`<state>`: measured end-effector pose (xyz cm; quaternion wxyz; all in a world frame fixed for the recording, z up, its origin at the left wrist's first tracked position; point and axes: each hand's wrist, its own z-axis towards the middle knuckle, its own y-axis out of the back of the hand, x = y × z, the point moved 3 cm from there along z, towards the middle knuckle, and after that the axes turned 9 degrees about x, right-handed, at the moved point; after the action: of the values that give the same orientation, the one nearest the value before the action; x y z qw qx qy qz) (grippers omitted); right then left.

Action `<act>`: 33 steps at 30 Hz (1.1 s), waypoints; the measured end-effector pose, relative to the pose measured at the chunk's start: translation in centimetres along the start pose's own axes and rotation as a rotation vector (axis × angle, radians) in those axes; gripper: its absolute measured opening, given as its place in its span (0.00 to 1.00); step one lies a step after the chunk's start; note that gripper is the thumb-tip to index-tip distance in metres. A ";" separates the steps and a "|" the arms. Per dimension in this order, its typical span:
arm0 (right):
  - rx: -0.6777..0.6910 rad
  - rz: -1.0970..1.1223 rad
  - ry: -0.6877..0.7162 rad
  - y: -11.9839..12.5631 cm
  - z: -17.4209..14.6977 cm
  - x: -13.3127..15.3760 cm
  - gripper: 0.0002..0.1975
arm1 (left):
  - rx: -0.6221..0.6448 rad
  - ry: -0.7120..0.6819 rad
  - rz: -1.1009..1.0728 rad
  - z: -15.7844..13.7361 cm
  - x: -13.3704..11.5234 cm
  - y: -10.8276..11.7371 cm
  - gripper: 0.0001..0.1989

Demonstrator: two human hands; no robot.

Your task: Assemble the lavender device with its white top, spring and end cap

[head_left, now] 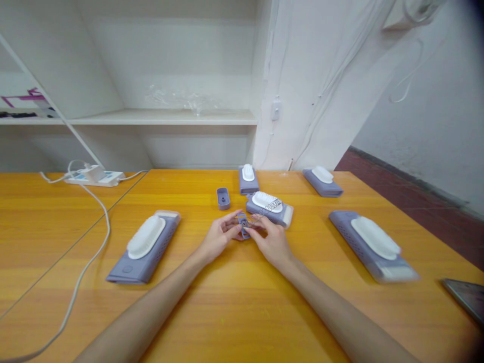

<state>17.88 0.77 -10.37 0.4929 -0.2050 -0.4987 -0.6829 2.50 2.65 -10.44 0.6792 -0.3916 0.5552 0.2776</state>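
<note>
In the middle of the table, my left hand pinches a small grey-purple plastic frame with openings in it. The fingers of my right hand are closed on the same part from the other side. A thin metal coil spring slants up and right from near the right fingertips; its lower end is hard to make out. Just behind the spring lies a grey-purple device with a white ribbed pad. A small open grey-purple oval cup stands beyond my left hand.
Similar devices lie at left, right, back right and back centre. A power strip with a white cable occupies the left. A dark phone-like object sits at the right edge. Shelves stand behind.
</note>
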 end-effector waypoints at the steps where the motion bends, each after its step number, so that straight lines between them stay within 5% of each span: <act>1: 0.000 0.005 -0.003 0.0 0.0 0.0 0.13 | 0.002 0.002 -0.005 0.0 0.0 0.0 0.28; 33: 0.005 0.078 -0.046 0.3 0.3 0.4 0.12 | 0.015 0.004 -0.014 -0.1 -0.1 -0.1 0.31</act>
<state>17.86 0.82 -9.80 0.5080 -0.2385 -0.5032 -0.6571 2.46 2.53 -10.34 0.6830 -0.3909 0.5558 0.2678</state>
